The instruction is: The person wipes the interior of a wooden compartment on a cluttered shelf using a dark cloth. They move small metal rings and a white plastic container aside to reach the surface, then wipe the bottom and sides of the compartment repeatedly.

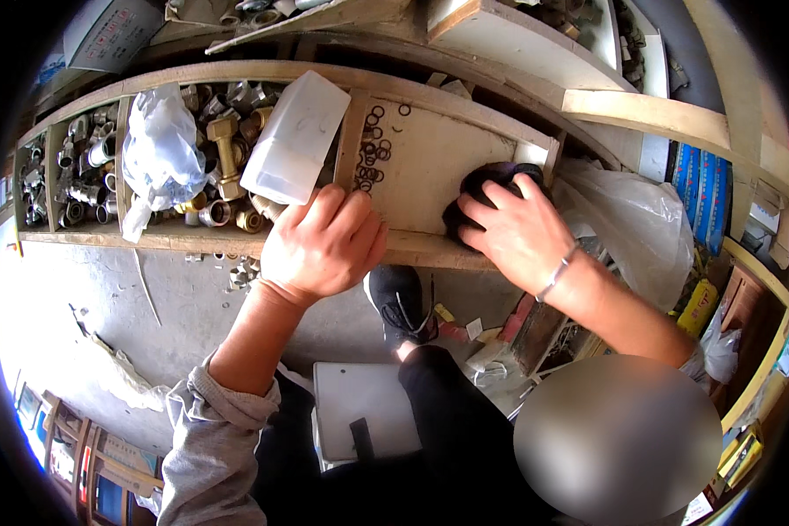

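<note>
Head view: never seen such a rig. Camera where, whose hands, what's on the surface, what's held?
No robot: a person's bare hands. The one picture comes from the left of two fisheye cameras worn on the head, looking down, so straight edges bend. Ahead is a divided wooden tray: metal fittings at left, a plastic bag and translucent box over them, small dark rings farther right. The left hand is curled at the tray's front edge by the box; any grip is hidden. The right hand has its fingers on a black bundle; how firmly can't be told.

Washed-out floor (180,329) at left, fisheye-bent edges, black corners
</note>
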`<state>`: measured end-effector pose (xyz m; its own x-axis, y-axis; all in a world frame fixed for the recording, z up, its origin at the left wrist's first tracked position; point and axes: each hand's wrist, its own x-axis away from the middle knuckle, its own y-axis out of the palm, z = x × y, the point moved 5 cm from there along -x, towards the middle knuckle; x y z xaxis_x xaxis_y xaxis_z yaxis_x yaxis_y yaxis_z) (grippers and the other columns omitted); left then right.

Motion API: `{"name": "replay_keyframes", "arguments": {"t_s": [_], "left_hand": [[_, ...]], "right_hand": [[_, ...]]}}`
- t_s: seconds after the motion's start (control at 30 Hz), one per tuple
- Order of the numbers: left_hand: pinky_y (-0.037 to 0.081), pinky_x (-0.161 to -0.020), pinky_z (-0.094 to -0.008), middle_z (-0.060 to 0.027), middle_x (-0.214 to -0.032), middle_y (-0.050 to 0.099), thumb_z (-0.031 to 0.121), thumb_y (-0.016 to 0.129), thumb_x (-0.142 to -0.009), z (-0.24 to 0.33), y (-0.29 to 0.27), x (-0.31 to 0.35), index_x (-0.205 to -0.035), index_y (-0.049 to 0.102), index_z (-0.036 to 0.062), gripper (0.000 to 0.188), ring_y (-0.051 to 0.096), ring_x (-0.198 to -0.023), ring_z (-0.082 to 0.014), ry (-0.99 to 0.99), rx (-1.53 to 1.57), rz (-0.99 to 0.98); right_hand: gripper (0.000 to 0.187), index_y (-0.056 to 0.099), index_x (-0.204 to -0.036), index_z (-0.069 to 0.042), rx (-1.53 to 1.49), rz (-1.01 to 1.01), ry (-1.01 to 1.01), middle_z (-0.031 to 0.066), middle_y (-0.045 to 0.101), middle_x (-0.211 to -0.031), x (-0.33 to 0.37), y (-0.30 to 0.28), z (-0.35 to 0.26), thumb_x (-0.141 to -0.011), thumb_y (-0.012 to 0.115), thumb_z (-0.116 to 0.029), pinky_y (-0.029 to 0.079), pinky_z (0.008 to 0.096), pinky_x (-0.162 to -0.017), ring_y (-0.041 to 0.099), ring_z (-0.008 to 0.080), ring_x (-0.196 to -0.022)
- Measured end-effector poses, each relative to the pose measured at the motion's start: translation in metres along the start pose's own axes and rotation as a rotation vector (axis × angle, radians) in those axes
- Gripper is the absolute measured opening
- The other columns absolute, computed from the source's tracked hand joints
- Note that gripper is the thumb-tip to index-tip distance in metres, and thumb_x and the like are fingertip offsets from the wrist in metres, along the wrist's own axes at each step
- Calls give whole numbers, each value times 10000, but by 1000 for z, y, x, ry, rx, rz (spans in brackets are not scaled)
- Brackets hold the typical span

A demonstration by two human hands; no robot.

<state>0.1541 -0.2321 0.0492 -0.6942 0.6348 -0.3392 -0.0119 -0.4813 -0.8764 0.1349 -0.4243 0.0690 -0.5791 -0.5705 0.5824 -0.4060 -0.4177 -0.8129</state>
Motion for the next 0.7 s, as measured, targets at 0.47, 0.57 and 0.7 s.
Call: {"name": "replay_keyframes", "arguments": {"t_s": [0.47, 0.57, 0.7], "left_hand": [[448, -688, -287, 21, -874, 518, 255, 641, -751, -2, 6, 6, -700, 555, 171, 131, 546, -897, -156, -23, 30, 46], [452, -683, -285, 28, -891, 522, 257, 630, -756, -3, 3, 8, -707, 566, 172, 117, 543, -917, -149, -14, 27, 71], [461, -681, -283, 22, -912, 540, 259, 640, -760, -4, 5, 14, -719, 584, 164, 119, 552, -935, -154, -17, 17, 59]], "right_hand": [[257, 761, -829, -78, 112, -1007, -160, 135, 721, -844, -68, 10, 2, -744, 548, -194, 539, 394, -734, 702, 281, -844], [266, 747, -872, -39, 58, -1076, -84, 142, 720, -902, -55, -8, 9, -728, 560, -160, 541, 406, -724, 696, 293, -843], [251, 767, -903, -167, -151, -994, -30, 115, 715, -958, 5, -40, 12, -784, 545, -182, 533, 397, -780, 674, 305, -918]]}}
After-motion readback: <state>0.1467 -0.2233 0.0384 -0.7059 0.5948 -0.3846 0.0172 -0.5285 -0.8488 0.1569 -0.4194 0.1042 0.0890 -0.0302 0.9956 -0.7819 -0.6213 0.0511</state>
